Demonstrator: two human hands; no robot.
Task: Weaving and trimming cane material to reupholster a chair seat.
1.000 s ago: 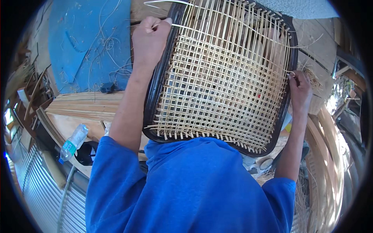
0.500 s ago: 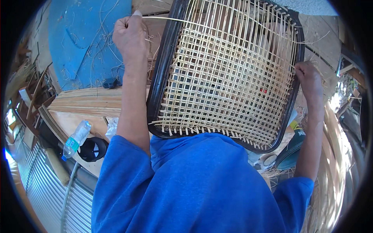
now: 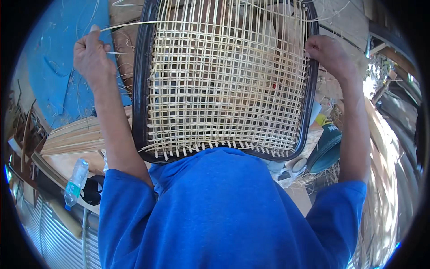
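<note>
A black frame (image 3: 140, 76) bears an open lattice of pale cane (image 3: 224, 89), tightly crossed in its lower part and mostly lengthwise strands at the far end. Left of the frame, my left hand (image 3: 95, 58) is closed, pinching a thin cane strand (image 3: 123, 25) between thumb and finger. That strand runs taut over the frame's left rail into the weave. On the opposite rail, my right hand (image 3: 330, 54) has its fingertips pressed together at the weave's edge. What they grip there is too small to make out. The frame's near end rests against my blue shirt.
A blue sheet (image 3: 53, 62) with loose cane scraps lies at the far left. Nearer are stacked wooden boards (image 3: 74, 136), a clear plastic bottle (image 3: 76, 184) and a black cap (image 3: 92, 190). Right of the frame lie a dark green shoe (image 3: 324, 150) and long bundled cane strips (image 3: 378, 175).
My view has shifted, so the frame appears further left and more upright. My left hand still pulls the strand out leftward, and my right hand remains at the right rail.
</note>
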